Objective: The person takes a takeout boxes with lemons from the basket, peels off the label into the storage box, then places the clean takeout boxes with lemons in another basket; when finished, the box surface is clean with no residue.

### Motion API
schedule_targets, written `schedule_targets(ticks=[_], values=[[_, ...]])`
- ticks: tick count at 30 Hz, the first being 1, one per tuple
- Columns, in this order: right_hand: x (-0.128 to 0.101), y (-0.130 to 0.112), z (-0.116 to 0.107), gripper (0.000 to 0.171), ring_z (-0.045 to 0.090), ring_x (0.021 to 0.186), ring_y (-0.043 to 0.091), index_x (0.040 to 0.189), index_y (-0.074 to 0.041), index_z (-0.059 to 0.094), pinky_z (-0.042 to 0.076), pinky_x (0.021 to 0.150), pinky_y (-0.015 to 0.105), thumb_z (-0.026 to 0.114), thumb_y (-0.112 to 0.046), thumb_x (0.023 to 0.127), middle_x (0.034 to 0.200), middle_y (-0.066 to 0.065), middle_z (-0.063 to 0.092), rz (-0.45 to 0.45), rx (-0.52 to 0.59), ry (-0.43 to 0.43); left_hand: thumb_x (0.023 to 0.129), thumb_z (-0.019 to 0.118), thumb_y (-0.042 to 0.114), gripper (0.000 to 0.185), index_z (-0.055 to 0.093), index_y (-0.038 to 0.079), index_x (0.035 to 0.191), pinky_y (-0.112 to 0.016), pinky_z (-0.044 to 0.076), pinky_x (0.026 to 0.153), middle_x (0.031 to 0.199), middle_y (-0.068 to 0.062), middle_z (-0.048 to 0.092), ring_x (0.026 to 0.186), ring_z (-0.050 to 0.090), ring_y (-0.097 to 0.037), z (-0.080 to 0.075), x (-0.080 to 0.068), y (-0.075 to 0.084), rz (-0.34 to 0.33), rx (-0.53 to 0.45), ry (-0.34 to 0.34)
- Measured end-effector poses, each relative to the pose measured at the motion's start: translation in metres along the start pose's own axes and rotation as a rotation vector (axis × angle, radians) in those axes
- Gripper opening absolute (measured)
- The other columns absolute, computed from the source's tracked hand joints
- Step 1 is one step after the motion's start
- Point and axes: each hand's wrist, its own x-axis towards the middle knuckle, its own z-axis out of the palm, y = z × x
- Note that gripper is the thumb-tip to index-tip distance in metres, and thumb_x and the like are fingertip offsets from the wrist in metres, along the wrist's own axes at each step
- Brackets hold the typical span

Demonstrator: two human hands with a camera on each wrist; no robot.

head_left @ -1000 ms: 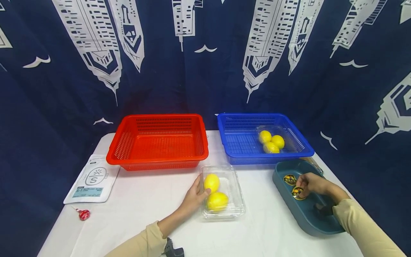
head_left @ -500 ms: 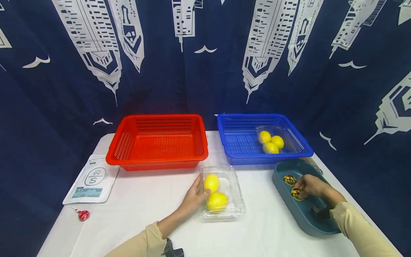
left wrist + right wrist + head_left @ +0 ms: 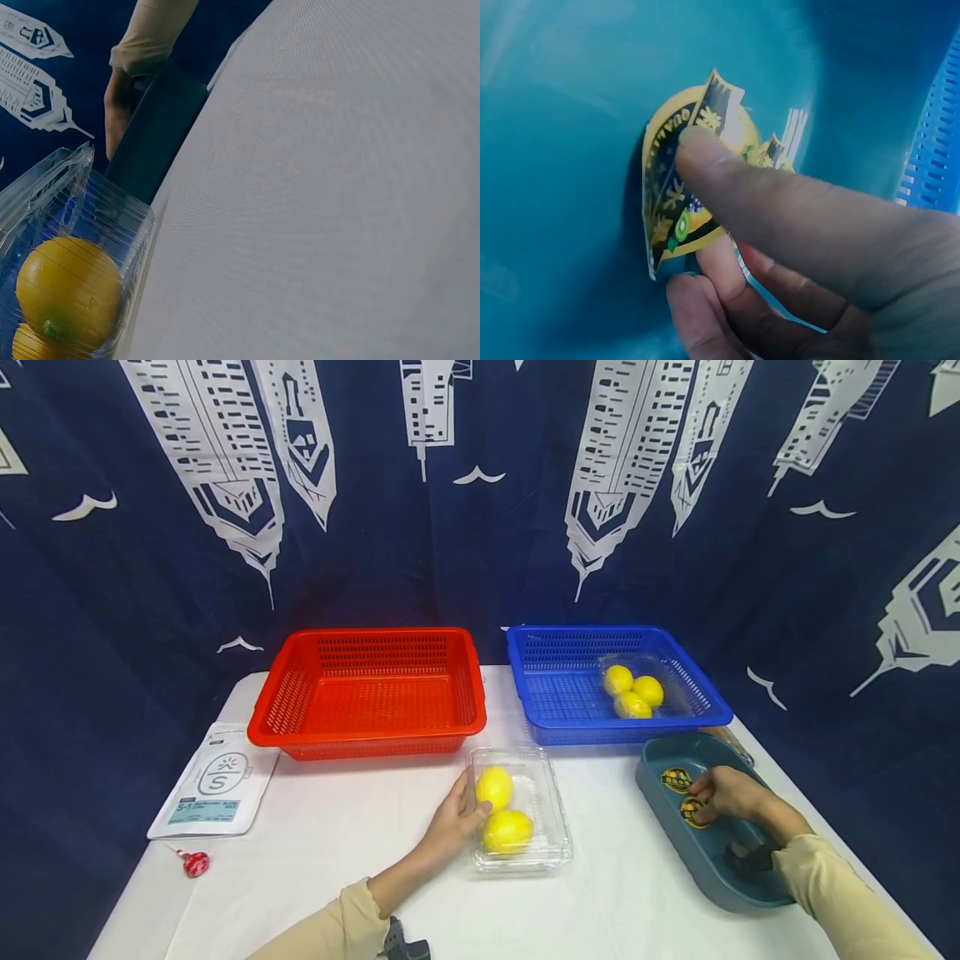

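Note:
My left hand (image 3: 452, 825) grips the left side of a clear plastic clamshell box (image 3: 543, 806), its thumb over the edge. Inside lie two lemons, one (image 3: 495, 788) behind the other (image 3: 508, 832); the left wrist view shows a lemon (image 3: 69, 294) through the ribbed wall. Reaching into a teal basin (image 3: 678, 839), my right hand (image 3: 731, 793) pinches a round black and yellow fruit sticker (image 3: 676, 180), thumb on its printed face. The sticker bends, one edge folded up. A second sticker (image 3: 677, 780) lies in the basin just beyond.
A red basket (image 3: 367, 743) stands at the back left. Beside it, a blue basket (image 3: 555, 727) holds another clear box with three lemons (image 3: 633, 691). On the left lie a white pouch (image 3: 213, 785) and a red-wrapped lollipop (image 3: 196, 863). A patterned navy curtain (image 3: 450, 552) hangs behind.
My right hand and sleeve have shifted slightly left within the basin, staying at the same sticker. The left hand and its box have kept still.

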Motion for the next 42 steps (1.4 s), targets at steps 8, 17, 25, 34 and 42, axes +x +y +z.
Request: schedule_targets(ticks=[8, 17, 25, 34, 42], values=[[-0.006, -0.003, -0.007, 0.044, 0.059, 0.083, 0.018, 0.100, 0.015, 0.062, 0.052, 0.065, 0.021, 0.083, -0.009, 0.070, 0.089, 0.015, 0.065, -0.048, 0.060, 0.023, 0.094, 0.058, 0.021, 0.078, 0.014, -0.002, 0.154, -0.051, 0.021, 0.120, 0.160, -0.024, 0.018, 0.146, 0.022, -0.040, 0.000, 0.000, 0.000, -0.013, 0.005, 0.007], [-0.016, -0.040, -0.012, 0.043, 0.061, 0.082, 0.016, 0.106, 0.013, 0.061, 0.052, 0.064, 0.021, 0.075, -0.020, 0.083, 0.090, 0.010, 0.068, -0.094, 0.056, 0.079, 0.094, 0.057, 0.031, 0.078, 0.018, 0.004, 0.155, -0.052, 0.023, 0.120, 0.159, -0.022, 0.022, 0.146, 0.026, -0.040, 0.001, -0.001, 0.000, -0.038, 0.022, 0.029], [-0.023, -0.089, -0.005, 0.044, 0.055, 0.081, 0.011, 0.113, 0.009, 0.062, 0.051, 0.065, 0.018, 0.072, -0.026, 0.087, 0.094, 0.007, 0.065, -0.173, 0.089, 0.133, 0.096, 0.055, 0.027, 0.074, 0.017, 0.004, 0.155, -0.051, 0.022, 0.120, 0.160, -0.021, 0.022, 0.146, 0.025, -0.039, 0.002, 0.000, 0.001, -0.032, 0.022, 0.028], [-0.014, -0.126, 0.021, 0.049, 0.060, 0.091, 0.015, 0.122, 0.006, 0.059, 0.053, 0.075, 0.020, 0.070, -0.029, 0.089, 0.106, 0.012, 0.066, -0.200, 0.280, 0.126, 0.099, 0.047, 0.044, 0.077, 0.018, -0.002, 0.154, -0.055, 0.023, 0.119, 0.159, -0.024, 0.021, 0.144, 0.025, -0.045, 0.001, -0.002, 0.002, 0.019, 0.071, 0.038], [0.003, -0.146, 0.052, 0.049, 0.060, 0.089, 0.015, 0.122, 0.011, 0.057, 0.054, 0.076, 0.022, 0.070, -0.023, 0.088, 0.103, 0.013, 0.068, -0.234, 0.423, 0.070, 0.100, 0.050, 0.031, 0.071, 0.017, 0.001, 0.155, -0.053, 0.019, 0.121, 0.161, -0.020, 0.019, 0.147, 0.022, -0.040, 0.002, -0.002, 0.000, -0.042, 0.026, 0.034]])
